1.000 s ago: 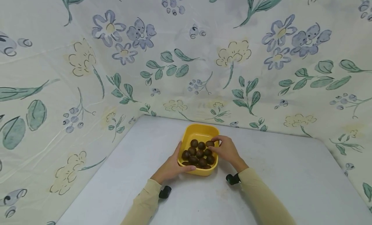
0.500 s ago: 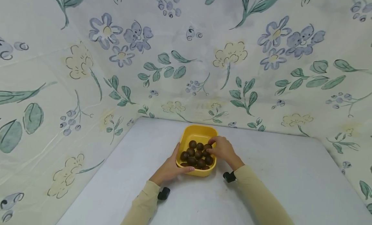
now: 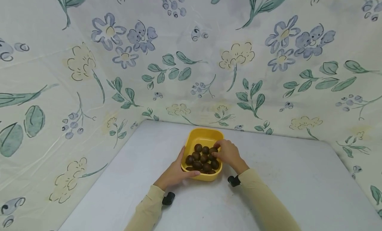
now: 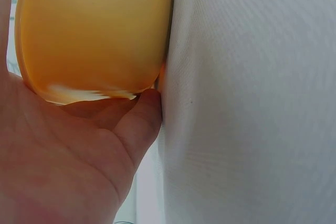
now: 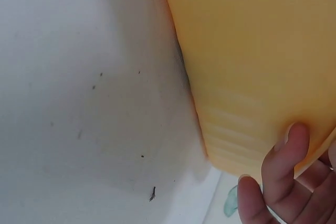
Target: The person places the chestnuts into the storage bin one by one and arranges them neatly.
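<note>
A yellow plastic tub (image 3: 206, 133) with rounded corners stands on the white table and holds several dark brown, round to egg-shaped, nut-like things (image 3: 197, 165). My left hand (image 3: 173, 171) grips the tub at its near left corner, thumb along the front rim and fingers down the left side. In the left wrist view those fingers (image 4: 139, 124) reach to the tub's base. Over the right rim, my right hand (image 3: 229, 154) pinches one brown nut-like thing (image 3: 213, 150) between thumb and forefinger. Its other fingers (image 5: 286, 166) lie outside, against the tub wall (image 5: 247, 66).
The white table (image 3: 286, 178) runs up to a flower-printed cloth (image 3: 209, 65) at the back and sides. Black wrist cameras (image 3: 168, 198) sit under both wrists. Small dark specks (image 5: 152, 193) lie on the table beside the tub.
My right hand has come slightly down and left, lowering the pinched brown thing among the others in the tub. The left hand keeps its grip on the tub.
</note>
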{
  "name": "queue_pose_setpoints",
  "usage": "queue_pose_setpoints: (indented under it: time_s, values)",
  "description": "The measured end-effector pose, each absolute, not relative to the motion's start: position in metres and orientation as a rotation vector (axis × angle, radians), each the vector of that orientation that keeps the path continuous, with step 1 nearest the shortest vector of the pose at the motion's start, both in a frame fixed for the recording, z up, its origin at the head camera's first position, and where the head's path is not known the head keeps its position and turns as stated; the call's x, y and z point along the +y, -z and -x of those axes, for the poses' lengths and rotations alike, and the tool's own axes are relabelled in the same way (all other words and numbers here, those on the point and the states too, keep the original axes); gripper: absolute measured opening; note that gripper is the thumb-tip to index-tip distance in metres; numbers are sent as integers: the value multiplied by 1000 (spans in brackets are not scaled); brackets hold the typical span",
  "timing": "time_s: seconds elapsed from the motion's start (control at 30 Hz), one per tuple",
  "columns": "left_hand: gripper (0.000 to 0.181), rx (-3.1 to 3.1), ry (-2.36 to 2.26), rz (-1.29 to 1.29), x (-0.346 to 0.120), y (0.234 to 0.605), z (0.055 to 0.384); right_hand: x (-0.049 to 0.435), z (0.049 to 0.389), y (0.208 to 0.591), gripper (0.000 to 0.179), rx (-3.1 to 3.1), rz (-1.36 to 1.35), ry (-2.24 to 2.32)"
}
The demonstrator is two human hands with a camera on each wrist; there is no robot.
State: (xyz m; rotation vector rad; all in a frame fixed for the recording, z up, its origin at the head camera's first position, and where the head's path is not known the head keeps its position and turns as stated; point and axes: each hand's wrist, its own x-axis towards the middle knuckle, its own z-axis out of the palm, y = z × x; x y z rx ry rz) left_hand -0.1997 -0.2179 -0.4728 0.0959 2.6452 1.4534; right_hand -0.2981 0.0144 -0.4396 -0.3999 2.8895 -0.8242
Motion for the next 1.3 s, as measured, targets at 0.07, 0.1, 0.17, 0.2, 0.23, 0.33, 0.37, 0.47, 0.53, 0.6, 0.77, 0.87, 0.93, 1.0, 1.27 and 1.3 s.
queue_pose_setpoints:
  time_s: [0.07, 0.1, 0.17, 0.2, 0.23, 0.33, 0.37, 0.47, 0.53, 0.6, 0.77, 0.87, 0.93, 1.0, 1.27, 1.3]
  values:
    - [131, 2647, -1449, -91, -218, 472, 199, 13, 298, 439, 30, 2893, 387, 802]
    - [131, 2647, -1450, -90, -218, 472, 199, 13, 298, 439, 30, 2897, 383, 788]
    - [131, 2645, -1454, -90, -218, 472, 200, 12, 297, 439, 30, 2913, 378, 760]
    - [131, 2644, -1456, -91, -218, 472, 199, 11, 297, 439, 30, 2923, 379, 745]
    - [131, 2645, -1458, -93, -218, 473, 199, 11, 297, 439, 30, 2935, 381, 729]
    - [131, 2647, -1459, -97, -218, 473, 200, 10, 296, 439, 30, 2959, 385, 691]
    - [131, 2647, -1460, -100, -218, 474, 200, 10, 296, 439, 31, 2964, 387, 680]
    - [131, 2648, -1464, -109, -219, 474, 200, 8, 295, 438, 31, 2968, 387, 662]
    - [131, 2649, -1465, -113, -219, 474, 200, 8, 294, 437, 30, 2969, 384, 655]
    - [131, 2653, -1461, -112, -219, 474, 200, 7, 294, 437, 30, 2969, 379, 653]
    - [131, 2653, -1458, -107, -219, 474, 199, 7, 293, 436, 28, 2977, 382, 646]
    - [131, 2653, -1456, -102, -218, 473, 199, 6, 293, 436, 26, 2990, 381, 635]
    - [131, 2652, -1461, -105, -218, 473, 199, 5, 293, 436, 25, 3002, 380, 616]
    - [131, 2646, -1466, -106, -218, 473, 199, 5, 293, 435, 24, 3010, 377, 596]
    - [131, 2651, -1471, -118, -219, 474, 198, 1, 291, 432, 13, 3038, 376, 525]
    - [131, 2651, -1470, -119, -219, 474, 198, 1, 291, 432, 11, 3040, 374, 521]
